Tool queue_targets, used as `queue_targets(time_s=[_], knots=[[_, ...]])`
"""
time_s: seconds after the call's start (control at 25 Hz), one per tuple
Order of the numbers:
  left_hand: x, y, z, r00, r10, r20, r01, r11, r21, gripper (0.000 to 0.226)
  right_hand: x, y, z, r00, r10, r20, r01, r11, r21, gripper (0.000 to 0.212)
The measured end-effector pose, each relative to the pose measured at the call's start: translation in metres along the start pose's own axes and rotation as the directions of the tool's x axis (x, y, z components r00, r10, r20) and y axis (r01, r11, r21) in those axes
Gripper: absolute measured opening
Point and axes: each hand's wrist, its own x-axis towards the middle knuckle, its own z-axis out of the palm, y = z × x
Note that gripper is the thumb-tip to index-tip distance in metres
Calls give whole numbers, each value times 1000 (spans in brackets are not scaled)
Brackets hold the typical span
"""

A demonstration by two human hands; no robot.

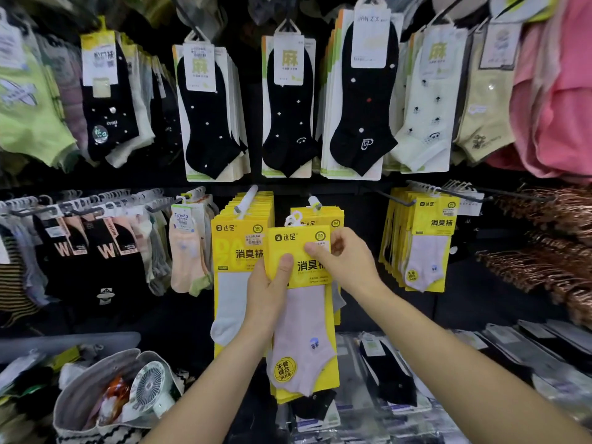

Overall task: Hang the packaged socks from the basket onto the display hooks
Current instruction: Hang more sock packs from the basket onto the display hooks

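Both my hands hold a yellow-carded pack of pale pink socks (304, 334) upright in front of the lower display row. My left hand (269, 290) grips the card's left edge, thumb on the front. My right hand (346, 257) pinches the card's upper right part. The pack's white plastic hanger loop (293, 218) sits just below and left of a white-tipped display hook (314, 202) that carries matching yellow packs. A second hook (246, 197) to the left holds a thick stack of yellow packs with white socks (235, 261). No basket is identifiable.
Black and white ankle socks hang on the upper row (288, 107). More yellow packs (426, 245) hang at right, copper hangers (544, 245) further right. A grey bag with a small white fan (147, 386) sits low left. Flat packaged socks (387, 376) lie on the shelf below.
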Motion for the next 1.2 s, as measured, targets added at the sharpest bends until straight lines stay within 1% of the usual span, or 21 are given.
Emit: queue_targets(time_s=[0.16,0.24,0.32,0.44,0.52,0.64,0.72,0.92,1.0,1.04,1.08,1.12,1.16,1.2], knots=[[-3,2,9,1000,-13,3,14,999,-30,12,1,3,-14,994,110,11,-110,970,218,11],[-4,0,8,1000,-3,-5,3,999,-33,12,2,7,-19,985,168,23,-168,943,289,8],[-3,-3,6,1000,2,-27,-2,1000,-10,9,5,11,-21,980,197,3,-188,933,306,8],[0,-4,-5,992,28,-122,-25,999,21,5,15,12,-22,970,232,-75,-193,918,346,9],[4,-2,-19,984,70,-164,-66,997,32,11,25,12,-23,967,232,-109,-190,933,305,8],[6,2,-40,977,148,-153,-139,988,64,31,38,12,-12,979,178,-99,-154,966,207,1],[6,5,-48,976,160,-146,-151,986,69,39,41,13,0,983,156,-93,-140,977,161,7],[5,9,-47,984,145,-105,-143,989,28,40,49,21,16,972,185,-146,-169,979,111,10],[5,9,-40,984,143,-110,-140,990,35,34,50,21,15,964,216,-155,-206,975,77,12],[6,9,-36,984,139,-112,-136,990,34,30,48,21,13,955,220,-197,-215,976,47,18],[7,7,-32,985,135,-109,-134,991,23,25,44,21,12,945,195,-261,-195,980,28,25],[7,6,-27,986,133,-100,-132,991,10,22,37,20,10,941,142,-307,-136,990,41,28],[6,5,-23,987,133,-86,-133,991,1,20,29,18,9,950,88,-300,-63,994,95,27],[4,4,-17,989,133,-70,-134,991,-5,20,20,15,8,972,53,-230,-17,988,155,28]])
